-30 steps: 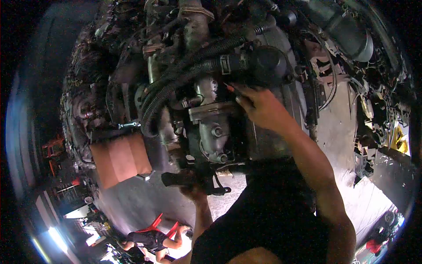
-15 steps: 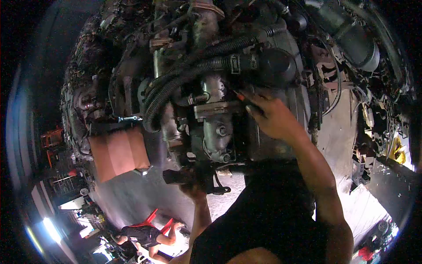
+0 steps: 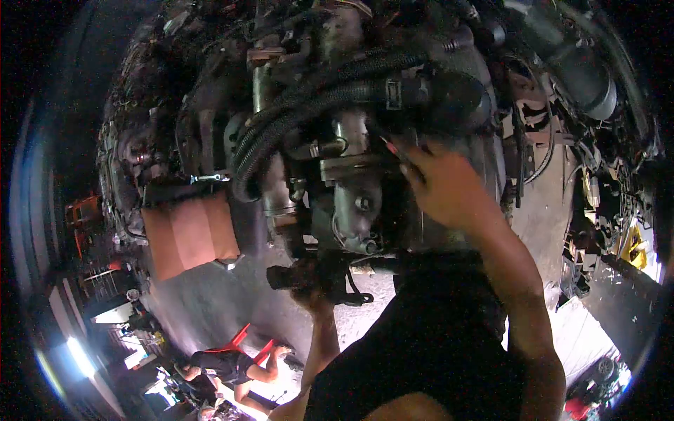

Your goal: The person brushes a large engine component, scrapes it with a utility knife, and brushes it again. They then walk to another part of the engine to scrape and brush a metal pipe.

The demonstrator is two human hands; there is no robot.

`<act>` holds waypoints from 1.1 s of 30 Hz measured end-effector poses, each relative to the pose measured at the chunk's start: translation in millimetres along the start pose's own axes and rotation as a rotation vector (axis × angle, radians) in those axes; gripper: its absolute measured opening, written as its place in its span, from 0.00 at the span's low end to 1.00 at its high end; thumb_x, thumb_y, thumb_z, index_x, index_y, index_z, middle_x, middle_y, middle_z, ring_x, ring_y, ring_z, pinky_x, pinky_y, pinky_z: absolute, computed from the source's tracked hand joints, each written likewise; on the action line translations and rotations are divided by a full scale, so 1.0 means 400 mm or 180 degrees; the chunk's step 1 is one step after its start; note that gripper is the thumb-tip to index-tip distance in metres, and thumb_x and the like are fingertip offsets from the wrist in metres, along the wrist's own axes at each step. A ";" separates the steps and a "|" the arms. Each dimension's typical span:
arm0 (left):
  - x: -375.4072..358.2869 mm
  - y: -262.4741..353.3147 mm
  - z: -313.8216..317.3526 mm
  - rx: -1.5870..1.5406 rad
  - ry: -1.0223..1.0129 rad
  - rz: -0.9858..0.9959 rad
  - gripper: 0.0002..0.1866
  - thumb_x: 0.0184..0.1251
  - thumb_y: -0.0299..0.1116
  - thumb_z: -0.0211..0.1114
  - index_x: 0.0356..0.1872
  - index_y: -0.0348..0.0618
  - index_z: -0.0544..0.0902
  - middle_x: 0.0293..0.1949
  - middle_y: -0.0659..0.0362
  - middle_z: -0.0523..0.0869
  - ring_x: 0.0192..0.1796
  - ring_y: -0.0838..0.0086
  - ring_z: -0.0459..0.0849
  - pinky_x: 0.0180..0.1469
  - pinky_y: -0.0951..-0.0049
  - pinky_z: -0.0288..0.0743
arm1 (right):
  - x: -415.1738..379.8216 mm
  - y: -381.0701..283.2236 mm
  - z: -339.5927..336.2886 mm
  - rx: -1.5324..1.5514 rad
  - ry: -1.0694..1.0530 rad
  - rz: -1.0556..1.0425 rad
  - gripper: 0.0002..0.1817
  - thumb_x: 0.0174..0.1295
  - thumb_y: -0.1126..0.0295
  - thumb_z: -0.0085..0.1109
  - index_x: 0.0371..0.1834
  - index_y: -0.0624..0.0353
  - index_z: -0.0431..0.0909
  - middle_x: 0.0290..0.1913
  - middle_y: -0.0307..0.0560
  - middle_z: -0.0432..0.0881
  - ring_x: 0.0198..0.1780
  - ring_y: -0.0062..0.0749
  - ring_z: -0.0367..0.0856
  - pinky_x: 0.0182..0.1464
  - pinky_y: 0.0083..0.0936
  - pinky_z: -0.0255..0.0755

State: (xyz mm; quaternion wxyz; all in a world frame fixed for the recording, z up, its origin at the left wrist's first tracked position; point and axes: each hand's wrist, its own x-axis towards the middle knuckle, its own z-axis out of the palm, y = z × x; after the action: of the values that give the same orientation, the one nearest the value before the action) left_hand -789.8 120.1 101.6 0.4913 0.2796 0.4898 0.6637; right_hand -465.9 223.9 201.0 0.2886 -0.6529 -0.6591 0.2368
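My right hand (image 3: 453,186) is closed on a slim tool with a reddish part (image 3: 391,147). Its thin tip points up and left toward a metal pipe (image 3: 353,132) on a large engine, but whether it touches is too dark to tell. Below that pipe sit a flange (image 3: 354,167) and a rounded metal housing (image 3: 358,210). Lower down, my left hand (image 3: 314,298) wraps around a dark, blocky object (image 3: 282,278) beneath the engine's front. Shadow hides most of its fingers and the object's kind.
Ribbed black hoses (image 3: 263,144) curve across the engine, joining a thick black elbow (image 3: 456,102). A brown striped cushion (image 3: 191,237) lies to the left. Another person (image 3: 228,368) sits low at bottom left beside a red chair (image 3: 242,338). Vehicle parts line the right side.
The view has shifted slightly, so the engine appears a little to the right. My right hand stays near the pipe with the slim tool, and my left hand keeps its hold.
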 end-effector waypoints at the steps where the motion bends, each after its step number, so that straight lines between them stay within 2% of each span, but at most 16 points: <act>1: 0.000 0.004 0.009 -0.0220 0.0180 -0.0187 0.19 0.54 0.20 0.67 0.49 0.34 0.78 0.45 0.54 0.83 0.46 0.67 0.83 0.54 0.64 0.79 | -0.009 0.001 0.003 -0.0220 0.0236 -0.0261 0.21 0.64 0.66 0.55 0.62 0.48 0.74 0.48 0.65 0.77 0.46 0.61 0.78 0.45 0.47 0.75; 3: -0.018 0.010 0.038 0.0810 -0.0021 0.0299 0.18 0.56 0.18 0.65 0.50 0.34 0.77 0.45 0.55 0.82 0.46 0.68 0.83 0.54 0.65 0.79 | 0.003 -0.006 -0.005 -0.0080 0.0053 -0.0092 0.21 0.64 0.66 0.55 0.62 0.48 0.74 0.49 0.64 0.77 0.46 0.61 0.78 0.46 0.48 0.74; 7: -0.014 0.012 0.030 0.0440 -0.0422 0.0237 0.19 0.58 0.18 0.65 0.52 0.34 0.77 0.47 0.54 0.82 0.47 0.67 0.83 0.54 0.65 0.79 | 0.046 -0.022 -0.026 0.0021 -0.0373 0.0344 0.21 0.64 0.66 0.54 0.62 0.48 0.75 0.49 0.63 0.77 0.47 0.61 0.78 0.48 0.48 0.74; 10: -0.001 -0.007 -0.014 0.0838 -0.0231 0.0408 0.18 0.61 0.21 0.63 0.53 0.34 0.76 0.49 0.52 0.82 0.48 0.66 0.83 0.54 0.64 0.80 | 0.001 -0.026 -0.031 0.0058 -0.0001 -0.0110 0.21 0.64 0.67 0.53 0.62 0.48 0.75 0.48 0.63 0.78 0.48 0.61 0.77 0.49 0.48 0.73; 11: 0.012 -0.005 -0.031 -0.0213 -0.0469 -0.0036 0.17 0.63 0.23 0.61 0.53 0.34 0.76 0.49 0.51 0.82 0.48 0.66 0.83 0.55 0.64 0.79 | 0.010 -0.020 -0.028 0.0054 -0.0004 -0.0133 0.21 0.64 0.67 0.53 0.62 0.48 0.75 0.48 0.63 0.78 0.48 0.61 0.77 0.49 0.48 0.73; 13: 0.013 -0.001 -0.034 -0.1246 -0.0706 -0.0519 0.16 0.64 0.25 0.60 0.54 0.34 0.76 0.49 0.50 0.82 0.49 0.65 0.83 0.56 0.63 0.79 | 0.024 -0.003 -0.019 0.0331 0.0001 -0.0102 0.21 0.64 0.68 0.53 0.62 0.47 0.74 0.48 0.64 0.78 0.50 0.62 0.77 0.50 0.48 0.73; 16: 0.012 -0.008 -0.043 -0.1007 -0.0879 -0.0426 0.16 0.67 0.29 0.55 0.54 0.34 0.76 0.49 0.48 0.82 0.50 0.62 0.83 0.57 0.61 0.78 | 0.052 -0.020 -0.053 0.0385 -0.0489 0.0426 0.22 0.64 0.68 0.53 0.63 0.48 0.74 0.50 0.64 0.78 0.53 0.62 0.75 0.55 0.47 0.71; 17: 0.008 -0.017 -0.069 -0.1021 -0.0509 -0.0529 0.16 0.67 0.29 0.55 0.54 0.33 0.76 0.49 0.48 0.82 0.49 0.62 0.83 0.57 0.61 0.78 | 0.039 -0.015 -0.049 0.0391 -0.0481 0.0426 0.22 0.64 0.68 0.53 0.63 0.48 0.74 0.50 0.64 0.78 0.53 0.62 0.75 0.55 0.47 0.71; 19: 0.015 -0.010 -0.055 -0.1055 -0.0126 -0.0604 0.16 0.67 0.28 0.55 0.54 0.33 0.76 0.48 0.48 0.82 0.49 0.62 0.83 0.57 0.61 0.78 | 0.011 0.003 -0.033 0.0167 -0.0150 -0.0158 0.21 0.65 0.67 0.54 0.63 0.48 0.74 0.50 0.64 0.78 0.52 0.61 0.76 0.56 0.45 0.71; 22: 0.015 -0.004 -0.041 -0.1579 -0.0856 -0.0568 0.15 0.65 0.23 0.58 0.53 0.33 0.77 0.48 0.49 0.82 0.49 0.65 0.83 0.56 0.63 0.79 | 0.037 0.024 -0.021 0.0376 -0.0367 0.0088 0.22 0.64 0.66 0.54 0.63 0.49 0.73 0.50 0.64 0.79 0.51 0.61 0.77 0.56 0.45 0.71; 24: -0.002 -0.018 -0.042 0.1156 0.0072 0.0116 0.17 0.61 0.18 0.62 0.52 0.33 0.77 0.48 0.52 0.83 0.48 0.67 0.83 0.56 0.65 0.79 | 0.036 0.026 -0.025 0.0465 -0.0337 0.0093 0.21 0.65 0.66 0.54 0.63 0.49 0.74 0.50 0.64 0.79 0.50 0.61 0.77 0.55 0.45 0.72; 28: 0.001 -0.002 -0.001 0.0431 -0.0052 0.0105 0.20 0.58 0.15 0.63 0.53 0.32 0.77 0.49 0.52 0.83 0.49 0.69 0.83 0.56 0.66 0.78 | 0.017 0.021 0.002 0.0445 -0.0096 0.0047 0.20 0.65 0.65 0.54 0.62 0.47 0.75 0.48 0.64 0.79 0.48 0.60 0.78 0.51 0.46 0.73; 30: -0.012 0.016 0.031 0.1150 -0.0405 0.0638 0.20 0.59 0.17 0.64 0.54 0.32 0.77 0.49 0.53 0.83 0.49 0.68 0.83 0.55 0.66 0.78 | 0.039 0.013 -0.005 0.0482 -0.0079 0.0084 0.20 0.66 0.65 0.53 0.61 0.46 0.75 0.47 0.64 0.79 0.47 0.60 0.78 0.49 0.46 0.73; 31: -0.006 0.014 0.002 0.1168 -0.0417 0.0630 0.20 0.59 0.17 0.64 0.54 0.32 0.77 0.49 0.53 0.83 0.49 0.68 0.83 0.55 0.66 0.78 | 0.042 0.011 -0.007 0.0514 -0.0062 0.0144 0.19 0.66 0.65 0.53 0.61 0.45 0.75 0.46 0.65 0.79 0.46 0.60 0.78 0.47 0.47 0.73; 32: 0.010 0.002 -0.053 0.2333 -0.0625 0.0740 0.19 0.59 0.19 0.65 0.54 0.33 0.77 0.48 0.53 0.83 0.48 0.68 0.83 0.55 0.66 0.78 | 0.031 0.013 -0.005 0.0523 -0.0048 0.0163 0.19 0.66 0.65 0.53 0.61 0.45 0.75 0.46 0.65 0.79 0.46 0.60 0.78 0.47 0.47 0.73; 33: 0.021 -0.015 -0.084 0.2904 -0.0725 0.0798 0.19 0.59 0.20 0.65 0.53 0.33 0.77 0.48 0.53 0.83 0.48 0.68 0.83 0.55 0.66 0.78 | 0.020 0.015 -0.001 0.0413 -0.0089 0.0157 0.19 0.66 0.65 0.53 0.61 0.45 0.76 0.46 0.65 0.79 0.45 0.61 0.78 0.47 0.47 0.73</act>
State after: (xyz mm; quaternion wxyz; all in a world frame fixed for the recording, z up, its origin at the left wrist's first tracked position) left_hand -819.4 115.5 83.0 0.2852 0.5942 0.6366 0.4005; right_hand -461.1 232.2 197.8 0.3151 -0.6455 -0.6300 0.2952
